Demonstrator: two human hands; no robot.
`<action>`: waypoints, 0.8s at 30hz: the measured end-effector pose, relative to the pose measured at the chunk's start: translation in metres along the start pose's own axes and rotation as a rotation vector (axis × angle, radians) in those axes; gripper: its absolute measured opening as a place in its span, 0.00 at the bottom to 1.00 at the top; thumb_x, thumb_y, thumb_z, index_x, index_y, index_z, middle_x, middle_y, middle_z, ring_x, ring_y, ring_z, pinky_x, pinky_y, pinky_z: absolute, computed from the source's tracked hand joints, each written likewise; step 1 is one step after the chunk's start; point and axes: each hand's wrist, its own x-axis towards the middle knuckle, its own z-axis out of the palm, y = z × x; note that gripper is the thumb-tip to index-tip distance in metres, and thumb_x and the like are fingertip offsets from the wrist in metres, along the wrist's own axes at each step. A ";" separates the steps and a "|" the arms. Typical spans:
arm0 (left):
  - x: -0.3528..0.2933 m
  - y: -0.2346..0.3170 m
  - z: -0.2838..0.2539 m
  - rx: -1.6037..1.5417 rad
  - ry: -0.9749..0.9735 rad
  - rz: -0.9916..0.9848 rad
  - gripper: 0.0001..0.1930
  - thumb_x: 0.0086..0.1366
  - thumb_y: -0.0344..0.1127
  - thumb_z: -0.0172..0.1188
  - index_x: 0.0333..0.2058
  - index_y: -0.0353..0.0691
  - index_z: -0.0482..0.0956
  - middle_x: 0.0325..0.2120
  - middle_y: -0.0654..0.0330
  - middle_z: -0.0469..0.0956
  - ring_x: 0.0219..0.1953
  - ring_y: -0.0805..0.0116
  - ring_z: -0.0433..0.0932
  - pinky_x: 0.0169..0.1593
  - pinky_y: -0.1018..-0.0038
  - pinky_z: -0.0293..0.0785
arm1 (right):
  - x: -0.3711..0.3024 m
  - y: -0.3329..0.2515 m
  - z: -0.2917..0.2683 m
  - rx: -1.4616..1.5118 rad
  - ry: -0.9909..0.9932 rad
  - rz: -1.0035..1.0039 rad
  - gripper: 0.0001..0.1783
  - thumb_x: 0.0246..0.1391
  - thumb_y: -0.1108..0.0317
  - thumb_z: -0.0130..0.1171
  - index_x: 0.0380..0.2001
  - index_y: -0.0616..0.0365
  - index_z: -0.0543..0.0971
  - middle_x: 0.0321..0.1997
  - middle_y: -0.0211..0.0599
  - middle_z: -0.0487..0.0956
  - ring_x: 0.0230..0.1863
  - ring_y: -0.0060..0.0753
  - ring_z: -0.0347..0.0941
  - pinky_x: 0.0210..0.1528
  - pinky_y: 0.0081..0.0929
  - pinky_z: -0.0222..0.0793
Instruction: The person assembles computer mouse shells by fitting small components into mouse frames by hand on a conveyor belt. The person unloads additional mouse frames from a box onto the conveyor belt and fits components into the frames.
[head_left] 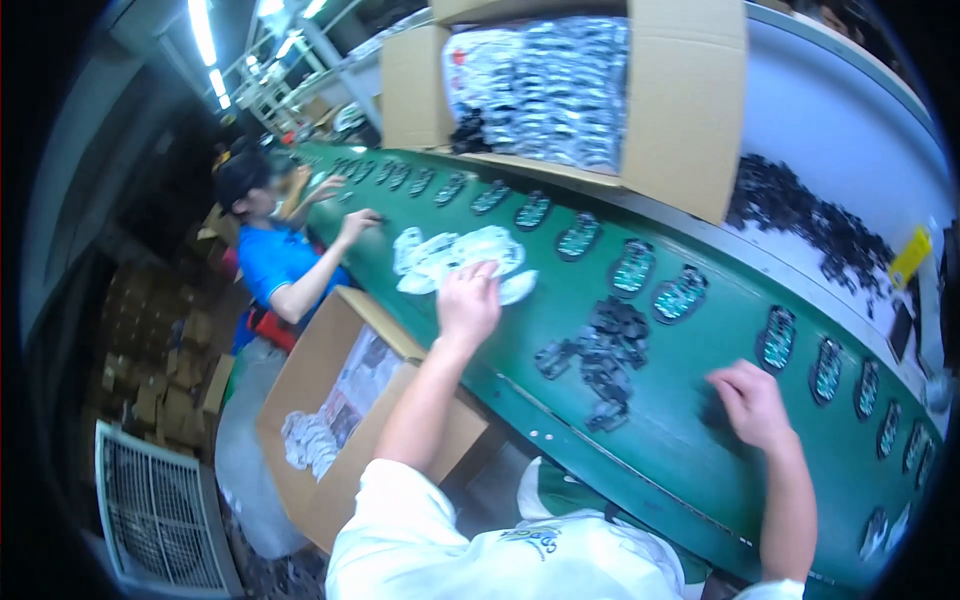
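My left hand (468,305) reaches over a pile of white plastic shells (440,252) on the green conveyor belt (690,430). Its fingers are drawn together on a white shell at the near side of the pile, though the exact grip is partly hidden. Farther right, my right hand (757,405) hovers above the belt, fingers curled and thumb against the index finger. Whether something small sits in that pinch cannot be made out. Between my hands lies a heap of black plastic parts (605,350). Beyond it runs a row of dark oval casings with green circuit boards (632,267).
An open carton (685,90) of bagged parts stands behind the belt. Small black pieces (800,215) are strewn on the shelf to its right. Another carton (300,400) with white parts sits by my left arm. A co-worker in blue (285,260) works at far left.
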 end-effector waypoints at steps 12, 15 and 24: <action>0.005 0.179 0.017 -1.677 -0.265 -0.394 0.11 0.74 0.28 0.59 0.52 0.33 0.76 0.45 0.60 0.82 0.45 0.76 0.80 0.48 0.75 0.79 | -0.089 -0.005 -0.017 -0.497 0.079 0.218 0.31 0.44 0.68 0.75 0.56 0.55 0.81 0.68 0.55 0.70 0.66 0.60 0.68 0.66 0.48 0.69; -0.011 0.249 0.023 -1.923 -0.610 -0.521 0.12 0.75 0.29 0.55 0.55 0.35 0.72 0.48 0.55 0.81 0.49 0.65 0.83 0.53 0.65 0.83 | -0.080 0.006 -0.022 -0.453 0.097 0.257 0.29 0.48 0.65 0.75 0.57 0.49 0.82 0.65 0.55 0.73 0.64 0.59 0.71 0.64 0.47 0.72; -0.079 0.343 0.080 -2.124 -0.762 -0.728 0.17 0.75 0.30 0.53 0.59 0.38 0.63 0.58 0.46 0.74 0.58 0.50 0.79 0.62 0.51 0.78 | -0.113 0.027 -0.033 0.245 0.695 0.149 0.35 0.65 0.64 0.66 0.67 0.73 0.68 0.68 0.56 0.74 0.65 0.44 0.76 0.66 0.38 0.73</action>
